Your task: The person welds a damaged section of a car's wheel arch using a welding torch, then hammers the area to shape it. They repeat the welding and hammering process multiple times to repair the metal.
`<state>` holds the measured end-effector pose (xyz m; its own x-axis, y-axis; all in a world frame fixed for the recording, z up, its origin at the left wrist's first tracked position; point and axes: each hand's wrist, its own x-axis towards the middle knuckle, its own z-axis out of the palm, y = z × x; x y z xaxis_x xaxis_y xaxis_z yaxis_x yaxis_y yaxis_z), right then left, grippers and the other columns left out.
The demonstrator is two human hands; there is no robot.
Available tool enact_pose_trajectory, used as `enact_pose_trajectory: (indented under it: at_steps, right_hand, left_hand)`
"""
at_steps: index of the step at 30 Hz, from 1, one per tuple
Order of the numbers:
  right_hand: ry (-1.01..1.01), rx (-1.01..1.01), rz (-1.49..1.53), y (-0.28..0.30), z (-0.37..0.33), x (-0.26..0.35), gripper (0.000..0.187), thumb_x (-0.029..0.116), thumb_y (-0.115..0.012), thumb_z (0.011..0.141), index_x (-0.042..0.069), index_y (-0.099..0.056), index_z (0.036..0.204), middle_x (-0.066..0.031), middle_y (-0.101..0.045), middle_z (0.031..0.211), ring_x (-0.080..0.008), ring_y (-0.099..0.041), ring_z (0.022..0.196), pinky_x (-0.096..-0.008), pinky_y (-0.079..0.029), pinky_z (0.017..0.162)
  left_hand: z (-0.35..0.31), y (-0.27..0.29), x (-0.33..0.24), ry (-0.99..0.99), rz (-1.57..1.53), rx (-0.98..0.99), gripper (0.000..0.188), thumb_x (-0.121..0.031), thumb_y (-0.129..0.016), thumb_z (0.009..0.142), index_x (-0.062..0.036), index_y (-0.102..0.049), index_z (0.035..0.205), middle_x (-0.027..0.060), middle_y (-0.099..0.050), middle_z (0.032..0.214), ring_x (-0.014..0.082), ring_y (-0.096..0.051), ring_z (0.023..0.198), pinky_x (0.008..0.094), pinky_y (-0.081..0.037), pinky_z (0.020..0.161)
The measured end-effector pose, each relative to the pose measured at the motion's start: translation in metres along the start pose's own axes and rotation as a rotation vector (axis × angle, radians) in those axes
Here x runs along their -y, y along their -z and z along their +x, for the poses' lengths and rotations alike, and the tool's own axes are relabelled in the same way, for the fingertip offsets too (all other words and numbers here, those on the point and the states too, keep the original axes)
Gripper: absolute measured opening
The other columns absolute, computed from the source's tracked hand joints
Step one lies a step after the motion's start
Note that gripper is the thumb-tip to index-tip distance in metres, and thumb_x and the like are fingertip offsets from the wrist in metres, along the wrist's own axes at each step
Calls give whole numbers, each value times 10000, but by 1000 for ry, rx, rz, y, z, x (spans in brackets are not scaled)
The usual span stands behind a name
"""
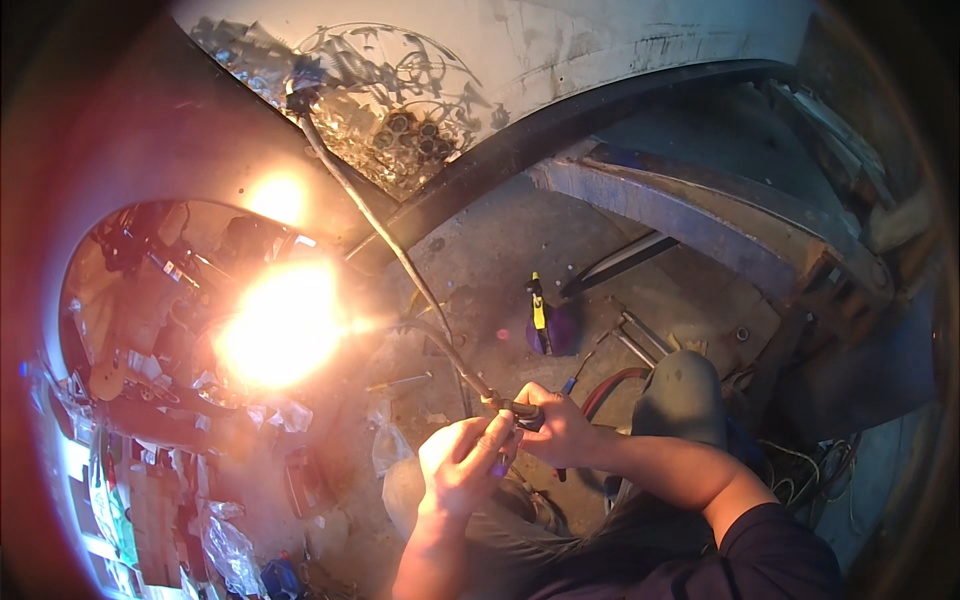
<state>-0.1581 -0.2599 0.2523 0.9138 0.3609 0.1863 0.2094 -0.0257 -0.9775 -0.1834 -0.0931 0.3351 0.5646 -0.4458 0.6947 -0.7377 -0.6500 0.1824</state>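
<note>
A long brown-grey cable slants down from the pale body panel at the upper left to my hands in front of my knees. Its near end is thicker and dark. My right hand is closed around that dark end, fingers curled over it. Just left of it, my left hand pinches at the same end with thumb and fingertips. A small purplish spot shows below the fingers, too small to make out. The far end of the cable meets a dark fitting by the panel.
A glaring lamp washes out the left side. On the floor ahead lie a yellow-and-black tool, a blue-handled screwdriver and a red hose. A blue-grey metal beam spans the right. Plastic bags and clutter cover the lower left.
</note>
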Motion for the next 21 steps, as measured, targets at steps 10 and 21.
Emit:
enact_pose_trajectory:
  at_steps: [10,21]
  right_hand:
    - [100,98,234,2,-2,-4,333,241,-726,848,29,-563,1047,-62,-674,807,-103,-624,749,-297,-497,636]
    - [199,3,210,-1,-3,1,345,185,-720,878,26,-562,1141,-46,-679,820,-106,-648,805,-301,-528,716]
  left_hand:
    - [1,0,-3,-65,-33,14,424,-41,-762,619,-46,-715,1040,10,-582,761,143,-600,590,285,-479,507]
    - [1,0,-2,-60,-18,15,397,-101,-775,661,-65,-720,1053,27,-578,790,159,-602,619,303,-478,512]
